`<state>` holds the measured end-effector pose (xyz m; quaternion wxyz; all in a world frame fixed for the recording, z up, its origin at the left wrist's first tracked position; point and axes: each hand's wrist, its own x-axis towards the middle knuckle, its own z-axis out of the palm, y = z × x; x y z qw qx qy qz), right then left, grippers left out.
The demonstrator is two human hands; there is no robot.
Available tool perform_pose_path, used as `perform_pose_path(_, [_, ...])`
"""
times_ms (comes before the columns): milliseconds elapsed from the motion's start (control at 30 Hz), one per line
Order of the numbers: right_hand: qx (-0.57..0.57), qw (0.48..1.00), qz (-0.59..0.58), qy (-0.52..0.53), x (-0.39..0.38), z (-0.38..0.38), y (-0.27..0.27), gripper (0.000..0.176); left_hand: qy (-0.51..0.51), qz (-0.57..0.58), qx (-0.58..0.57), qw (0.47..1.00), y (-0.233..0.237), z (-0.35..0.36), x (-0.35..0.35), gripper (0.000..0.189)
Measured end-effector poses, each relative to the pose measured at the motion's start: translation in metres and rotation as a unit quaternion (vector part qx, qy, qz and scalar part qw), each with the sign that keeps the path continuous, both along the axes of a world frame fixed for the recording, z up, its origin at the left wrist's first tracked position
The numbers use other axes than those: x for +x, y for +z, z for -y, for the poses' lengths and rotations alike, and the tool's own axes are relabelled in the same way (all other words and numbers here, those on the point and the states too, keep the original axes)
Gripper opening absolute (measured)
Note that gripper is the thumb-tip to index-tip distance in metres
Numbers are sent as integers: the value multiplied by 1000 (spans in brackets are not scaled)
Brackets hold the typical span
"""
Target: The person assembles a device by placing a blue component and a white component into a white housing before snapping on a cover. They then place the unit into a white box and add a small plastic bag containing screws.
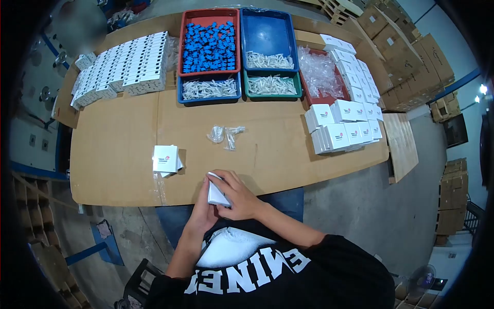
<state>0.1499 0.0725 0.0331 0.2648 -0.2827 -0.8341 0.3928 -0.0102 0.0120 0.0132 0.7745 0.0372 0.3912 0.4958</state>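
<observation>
Near the front edge of the cardboard-covered table, a small white box [216, 195] is held between both hands. My left hand [202, 212] is closed around its left side. My right hand [237, 195] is curled over its top and right side, and those fingers hide part of it. Ahead of the hands lie small clear plastic bags [216, 135] with pale pieces in them, and another such bag [232, 138] beside these. To the left, a short stack of flat white boxes [165, 158] with a small red logo rests on the cardboard.
Trays line the back: a red tray [181, 46] of blue parts, a blue tray [267, 31] and a green tray [298, 91] with white pieces. White boxes stand in rows at left [123, 62] and in stacks at right [337, 135]. Clear bags [319, 72] fill another red tray.
</observation>
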Motion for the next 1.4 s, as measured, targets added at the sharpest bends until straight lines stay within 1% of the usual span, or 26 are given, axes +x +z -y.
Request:
perform_pose_path(33, [-4, 1000, -10, -20, 3, 4, 0, 81, -19, 30, 24, 999, -3, 0, 3, 55])
perform_pose_path(67, [-5, 1000, -9, -21, 5, 4, -5, 81, -20, 32, 23, 999, -2, 0, 9, 55])
perform_pose_path(133, [4, 999, -19, -43, 8, 3, -16, 76, 30, 22, -18, 999, 1, -2, 22, 52])
perform_pose_path(267, [79, 996, -38, -30, 11, 0, -29, 69, 45, 26, -5, 999, -2, -3, 24, 52])
perform_pose_path(367, [91, 993, -60, -33, 8, 1, -35, 65, 76, 20, -19, 997, -3, -1, 27, 52])
perform_pose_path(500, [64, 993, -92, -44, 5, 4, -38, 63, 88, 8, -12, 996, -1, -3, 29, 56])
perform_pose_path(600, [44, 993, -104, -42, 8, 5, -46, 61, 87, 16, -25, 996, -2, -6, 29, 54])
perform_pose_path(667, [48, 990, -109, -76, 10, 6, -60, 60, 73, 20, -25, 997, -11, -8, 30, 51])
perform_pose_path(733, [50, 991, -103, -63, 9, 4, -48, 60, 78, 35, -17, 996, -9, -14, 33, 46])
perform_pose_path(800, [48, 990, -85, -106, 10, 3, -40, 57, 79, 24, -5, 997, -20, -17, 33, 48])
perform_pose_path(833, [47, 990, -86, -101, 10, 0, -44, 57, 61, 51, -11, 997, -22, -18, 32, 50])
perform_pose_path(867, [-18, 976, -152, -154, 11, -4, -52, 55, 42, 79, -16, 996, -26, -20, 32, 52])
perform_pose_path(900, [-83, 951, -216, -207, 11, -9, -50, 55, 48, 140, 9, 989, -29, -20, 29, 61])
perform_pose_path(933, [-81, 952, -215, -204, 13, -18, -47, 55, 50, 142, 11, 989, -32, -19, 26, 61])
perform_pose_path(1000, [-281, 862, -316, -280, 20, -40, -41, 58, 21, 165, 61, 984, -34, -14, 18, 67])
perform_pose_path(1033, [-286, 860, -313, -285, 29, -47, -47, 58, 20, 183, 67, 981, -34, -13, 16, 64])
perform_pose_path(1067, [-306, 860, -254, -319, 42, -58, -58, 55, 18, 184, 63, 981, -31, -10, 16, 64])
perform_pose_path(1100, [-322, 857, -196, -350, 47, -68, -61, 52, 33, 146, 68, 986, -17, -12, 17, 62])
perform_pose_path(1133, [-321, 857, -197, -351, 49, -72, -64, 52, 48, 107, 73, 990, -9, -13, 17, 60])
perform_pose_path(1200, [-111, 882, -85, -451, 46, -77, -64, 43, 34, 122, 89, 988, -19, -12, 11, 58])
perform_pose_path(1233, [-113, 882, -85, -450, 43, -78, -59, 43, 37, 94, 84, 991, -19, -11, 12, 58])
perform_pose_path(1267, [94, 870, -16, -484, 42, -81, -51, 40, 40, 67, 81, 994, -19, -11, 12, 58])
perform_pose_path(1300, [296, 816, 55, -494, 40, -81, -42, 37, 41, 66, 80, 994, -18, -10, 15, 58])
perform_pose_path(1333, [295, 816, 55, -494, 39, -77, -37, 37, 39, -13, 94, 995, -15, -10, 18, 61])
perform_pose_path(1367, [136, 893, 39, -427, 37, -67, -34, 39, 36, -93, 107, 989, -13, -9, 20, 67])
perform_pose_path(1400, [-30, 937, 23, -346, 35, -56, -34, 41, 35, -92, 104, 990, -11, -9, 21, 67])
